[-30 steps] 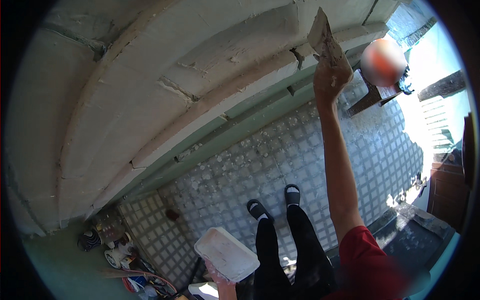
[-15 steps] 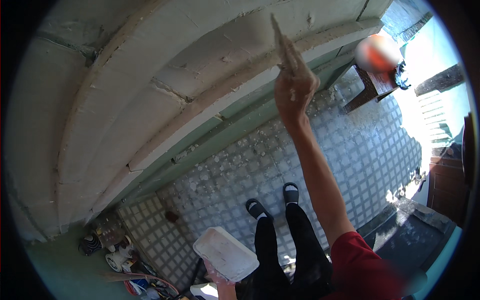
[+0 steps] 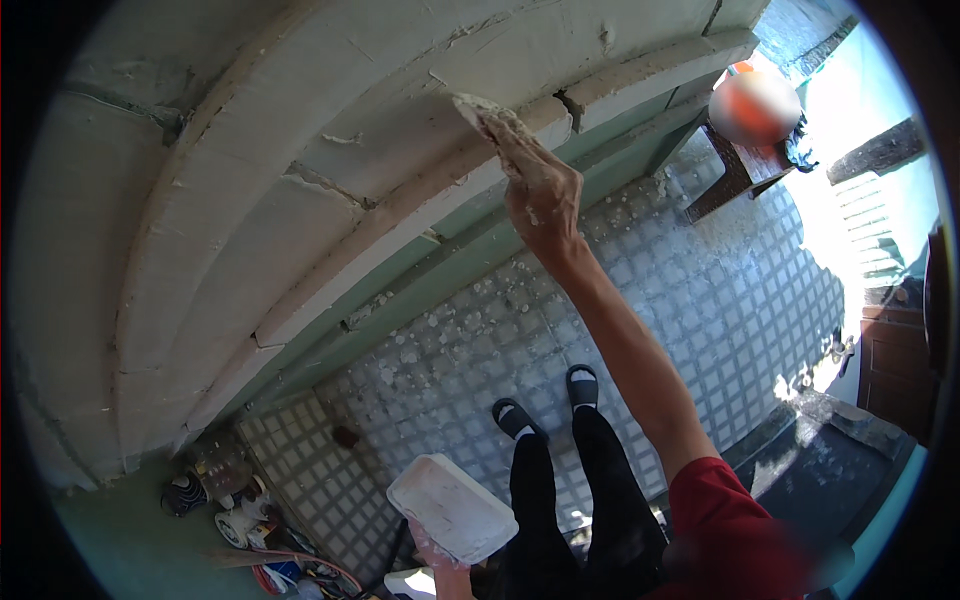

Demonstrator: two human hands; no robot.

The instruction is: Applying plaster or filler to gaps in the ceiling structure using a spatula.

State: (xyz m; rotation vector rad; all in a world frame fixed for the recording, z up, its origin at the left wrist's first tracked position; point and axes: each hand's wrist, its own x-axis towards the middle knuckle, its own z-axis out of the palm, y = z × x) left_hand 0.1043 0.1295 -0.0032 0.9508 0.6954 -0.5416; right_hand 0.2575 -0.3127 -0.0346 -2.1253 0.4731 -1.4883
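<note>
Up by the pale panel [image 3: 400, 130], the right hand [image 3: 545, 200]: its fingers are curled tight around one end of a flat tool [image 3: 505, 135]. It likely holds that end so the rest sticks out free.
Flat tool: it is just past the fist, smeared with pale paste, and its tip is at the panel. I cannot tell if the tip touches.
Which way it points: up and to the left, away from the body. Its long side slants from the fist at lower right to the tip at upper left, nearly in line with the forearm.
Bare arm [image 3: 635, 365]: stretched far out, likely because the panel is a long reach away.
Pale strip [image 3: 390, 238]: it runs along below the panel, with the tool crossing above it.
Left hand [image 3: 432, 548]: low down, under one side of a white tray [image 3: 495, 541]. The tray hides some fingers, so I cannot tell if they are spread or pressed together.
White tray: near the legs, hollow side up, likely so the paste inside stays in.
Dark sandals [image 3: 582, 388]: apart on the tile floor [image 3: 455, 365], maybe for steady standing.
</note>
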